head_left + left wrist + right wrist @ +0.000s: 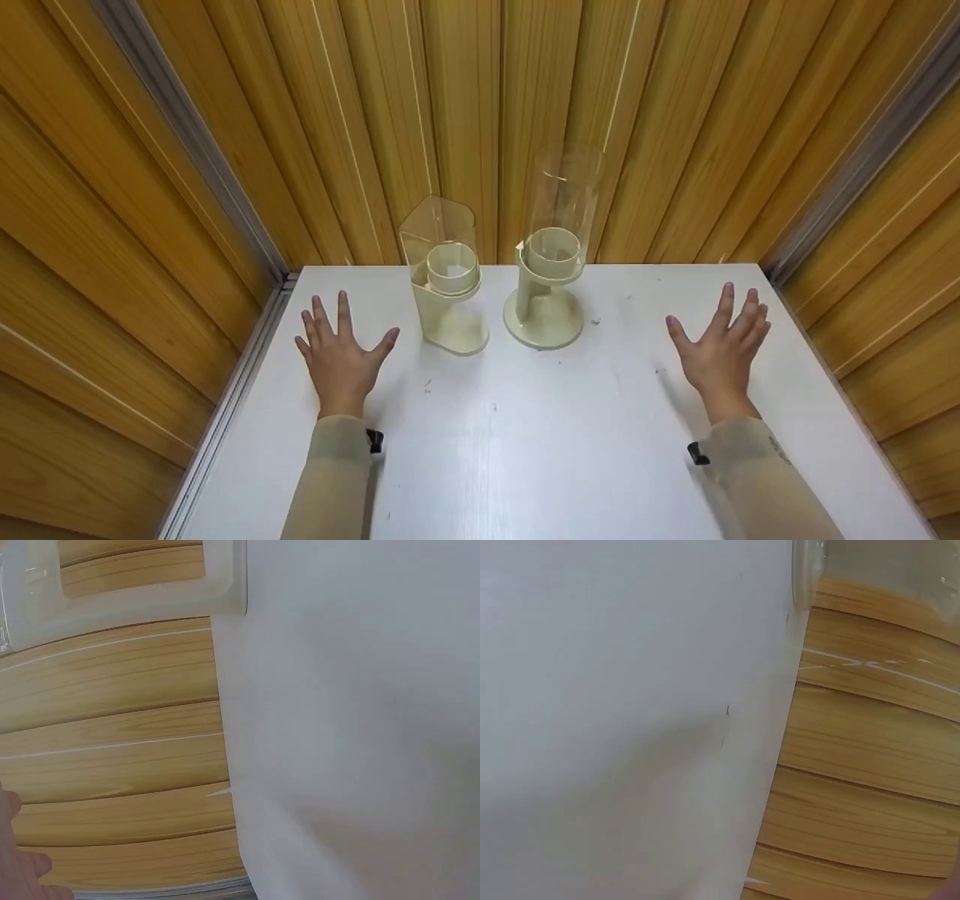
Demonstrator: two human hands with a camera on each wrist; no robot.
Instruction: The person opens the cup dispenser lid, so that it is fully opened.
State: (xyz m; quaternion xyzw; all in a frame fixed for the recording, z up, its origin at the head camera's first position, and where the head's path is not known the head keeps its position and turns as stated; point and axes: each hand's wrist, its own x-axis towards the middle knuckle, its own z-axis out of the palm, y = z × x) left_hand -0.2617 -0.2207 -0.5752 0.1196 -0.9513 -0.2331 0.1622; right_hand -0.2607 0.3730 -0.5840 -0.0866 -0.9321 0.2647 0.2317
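Observation:
My left hand (342,369) hovers over the left side of the table, fingers spread and holding nothing. On the right side my right hand (718,360) is spread in the same way, with nothing in it. Between them, toward the back edge, stand two pale cream holders with clear plastic upper parts. The left holder (455,330) has a cut, angled clear sleeve and a ring cup; my left hand is nearer to it. The right holder (544,330) has a round base and a taller clear tube (566,187). Neither hand touches them. Part of the left holder (225,585) shows in the left wrist view.
The white table (510,450) carries small dark marks. Wood-look panels (465,112) rise behind it and at both sides, joined by grey metal corner posts (195,135). A black strap piece (698,453) sits at the right sleeve, another (375,441) at the left.

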